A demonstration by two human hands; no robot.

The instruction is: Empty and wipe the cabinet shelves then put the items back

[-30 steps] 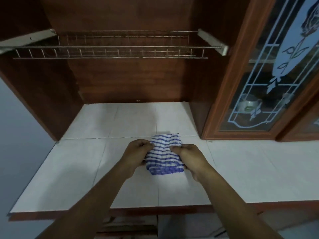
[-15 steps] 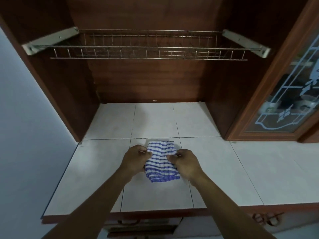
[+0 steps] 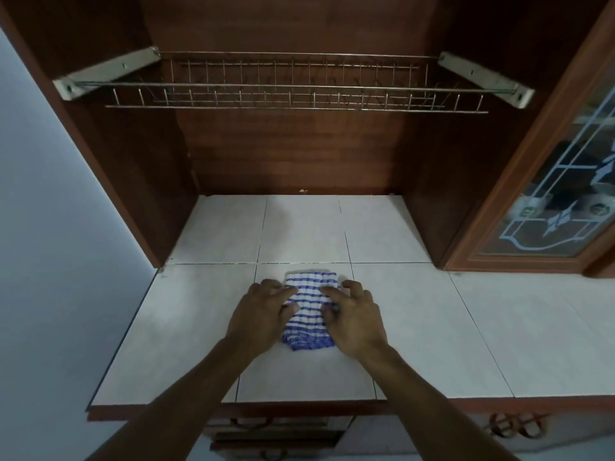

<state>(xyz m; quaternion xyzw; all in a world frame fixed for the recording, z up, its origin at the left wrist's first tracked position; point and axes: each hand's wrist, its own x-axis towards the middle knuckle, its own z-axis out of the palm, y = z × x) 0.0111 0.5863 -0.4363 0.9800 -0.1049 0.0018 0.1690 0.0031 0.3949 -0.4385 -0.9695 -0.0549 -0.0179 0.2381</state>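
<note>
A folded blue-and-white striped cloth is laid on the tiled bench, at 6 o'clock from the open cabinet. It is pressed flat from 9 o'clock by the left hand and from 3 o'clock by the right hand, with the fingers spread and nothing clasped. A wire rack is mounted at 12 o'clock.

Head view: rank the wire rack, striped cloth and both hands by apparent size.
1. wire rack, widest by far.
2. left hand and right hand, alike; not ranked apart.
3. striped cloth, smallest as visible, though the hands cover its sides.
</note>
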